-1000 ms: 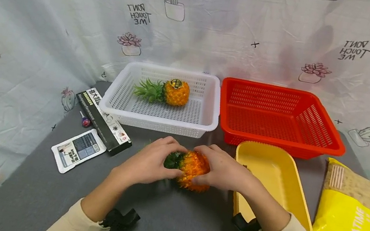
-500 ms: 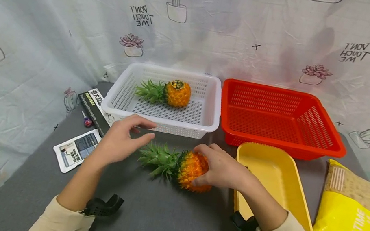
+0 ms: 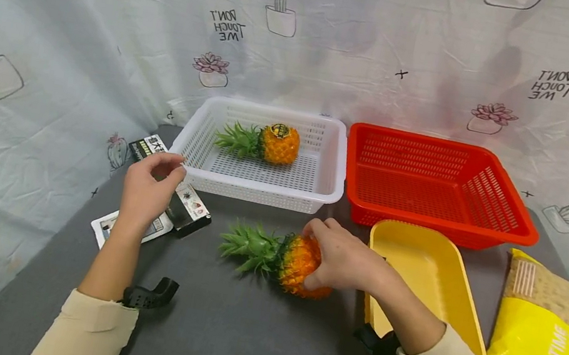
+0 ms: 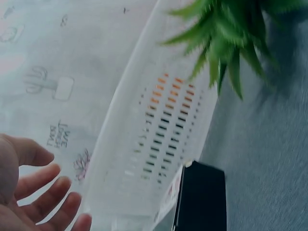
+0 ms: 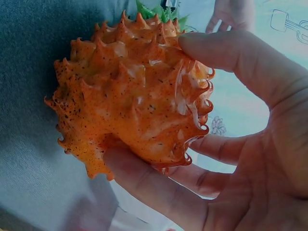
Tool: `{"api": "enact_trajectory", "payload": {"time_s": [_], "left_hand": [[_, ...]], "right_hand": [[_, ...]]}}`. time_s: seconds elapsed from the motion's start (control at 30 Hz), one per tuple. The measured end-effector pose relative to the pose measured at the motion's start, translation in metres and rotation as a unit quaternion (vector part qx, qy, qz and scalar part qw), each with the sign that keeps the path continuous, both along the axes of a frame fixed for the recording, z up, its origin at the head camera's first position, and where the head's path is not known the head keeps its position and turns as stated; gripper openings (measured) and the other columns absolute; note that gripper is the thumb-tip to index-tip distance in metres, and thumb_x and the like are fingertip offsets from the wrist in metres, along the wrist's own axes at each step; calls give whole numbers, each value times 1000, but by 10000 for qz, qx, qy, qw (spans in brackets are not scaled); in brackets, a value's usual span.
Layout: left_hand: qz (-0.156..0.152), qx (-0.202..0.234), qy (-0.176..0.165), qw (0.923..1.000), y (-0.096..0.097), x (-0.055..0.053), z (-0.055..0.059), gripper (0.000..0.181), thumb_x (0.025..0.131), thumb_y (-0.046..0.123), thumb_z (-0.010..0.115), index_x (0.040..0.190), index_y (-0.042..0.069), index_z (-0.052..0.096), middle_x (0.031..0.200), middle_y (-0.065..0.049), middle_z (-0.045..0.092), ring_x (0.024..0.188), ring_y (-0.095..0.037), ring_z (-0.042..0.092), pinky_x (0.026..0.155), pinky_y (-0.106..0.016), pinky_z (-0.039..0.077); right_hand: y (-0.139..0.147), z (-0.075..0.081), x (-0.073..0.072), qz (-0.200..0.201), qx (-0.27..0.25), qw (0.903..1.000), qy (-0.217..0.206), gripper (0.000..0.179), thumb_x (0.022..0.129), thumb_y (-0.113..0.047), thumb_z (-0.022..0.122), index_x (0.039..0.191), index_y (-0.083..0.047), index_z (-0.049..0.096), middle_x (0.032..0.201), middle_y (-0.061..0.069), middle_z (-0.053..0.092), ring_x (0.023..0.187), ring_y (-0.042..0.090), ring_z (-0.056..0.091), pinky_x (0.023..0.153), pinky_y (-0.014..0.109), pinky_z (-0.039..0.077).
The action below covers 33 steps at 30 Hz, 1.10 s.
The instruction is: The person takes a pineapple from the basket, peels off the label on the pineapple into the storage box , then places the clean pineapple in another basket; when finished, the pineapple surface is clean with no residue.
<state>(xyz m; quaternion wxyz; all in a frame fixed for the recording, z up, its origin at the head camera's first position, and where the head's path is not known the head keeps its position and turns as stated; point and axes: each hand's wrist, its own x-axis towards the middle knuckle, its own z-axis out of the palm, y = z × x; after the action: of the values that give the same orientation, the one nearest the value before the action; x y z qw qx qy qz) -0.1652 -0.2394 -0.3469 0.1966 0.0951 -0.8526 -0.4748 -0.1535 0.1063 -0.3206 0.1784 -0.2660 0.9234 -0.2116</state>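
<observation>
An orange toy-like pineapple with green leaves lies on the grey table, leaves toward the left. My right hand grips its round body from the right. In the right wrist view the thumb and fingers curl around the spiky orange fruit. Away to the left, my left hand is raised with loosely bent fingers and holds nothing. It is nearest to a black-and-white long box and a white pouch, both partly hidden behind it. A second pineapple lies in the white basket.
The red basket stands right of the white one. A yellow tray lies in front of it, under my right forearm. At the far right rests a yellow pasta bag. A printed curtain hangs behind the table.
My left hand has let go of the pineapple's leafy end and moved left, toward the long box. The right hand stays on the fruit.
</observation>
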Motion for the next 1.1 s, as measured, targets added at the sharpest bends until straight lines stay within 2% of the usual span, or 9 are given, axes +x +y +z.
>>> {"api": "enact_trajectory", "payload": {"time_s": [0.17, 0.33, 0.53, 0.73, 0.9, 1.03, 1.1], "left_hand": [[440, 265, -67, 9987, -8, -8, -2, 33, 98, 16, 61, 128, 7, 71, 108, 2, 62, 93, -3, 55, 80, -24, 44], [659, 380, -188, 9969, -11, -14, -2, 38, 97, 15, 61, 134, 8, 67, 117, -6, 61, 95, -6, 53, 80, -21, 44], [724, 509, -642, 9940, -14, -20, -2, 49, 97, 18, 60, 146, 10, 57, 136, -13, 57, 108, -12, 56, 82, -23, 46], [731, 936, -938, 9885, -14, -25, -8, 54, 98, 16, 58, 151, 9, 50, 128, -6, 54, 104, -9, 57, 77, -19, 52], [684, 1520, -965, 9813, -14, -29, -11, 55, 100, 16, 56, 153, 9, 46, 127, -2, 49, 100, -9, 56, 82, -21, 58], [622, 1868, -908, 9762, -14, -32, -14, 56, 99, 12, 54, 155, 9, 44, 137, -6, 49, 108, -12, 56, 85, -21, 59], [601, 2039, -865, 9733, -14, -33, -16, 56, 99, 11, 53, 155, 9, 44, 137, -5, 50, 111, -12, 57, 86, -22, 59]], "right_hand": [[7, 9, -2, 51, -36, 10000, 32, 68, 67, -21, 90, 126, -9, 58, 110, 7, 58, 94, 20, 55, 78, 32, 53], [18, 23, -4, 35, -179, 9998, -64, 68, 67, -21, 90, 125, -7, 58, 108, 7, 58, 96, 21, 54, 76, 31, 52], [33, 45, -8, -53, -179, 9998, -47, 69, 67, -19, 90, 125, -7, 56, 112, 8, 59, 100, 23, 56, 77, 32, 55], [50, 72, -12, -88, -6, 9997, 223, 68, 68, -21, 88, 127, -9, 56, 115, 8, 61, 102, 24, 57, 80, 37, 57], [67, 90, -21, -108, 97, 9988, 471, 68, 71, -21, 88, 129, -10, 56, 123, 10, 62, 108, 25, 58, 88, 44, 57], [80, 98, -32, -241, 130, 9980, 566, 70, 71, -22, 90, 131, -11, 56, 127, 11, 63, 112, 27, 59, 96, 51, 53], [87, 101, -38, -344, 159, 9975, 594, 71, 71, -22, 91, 131, -11, 56, 128, 12, 63, 113, 29, 59, 98, 53, 51]]}}
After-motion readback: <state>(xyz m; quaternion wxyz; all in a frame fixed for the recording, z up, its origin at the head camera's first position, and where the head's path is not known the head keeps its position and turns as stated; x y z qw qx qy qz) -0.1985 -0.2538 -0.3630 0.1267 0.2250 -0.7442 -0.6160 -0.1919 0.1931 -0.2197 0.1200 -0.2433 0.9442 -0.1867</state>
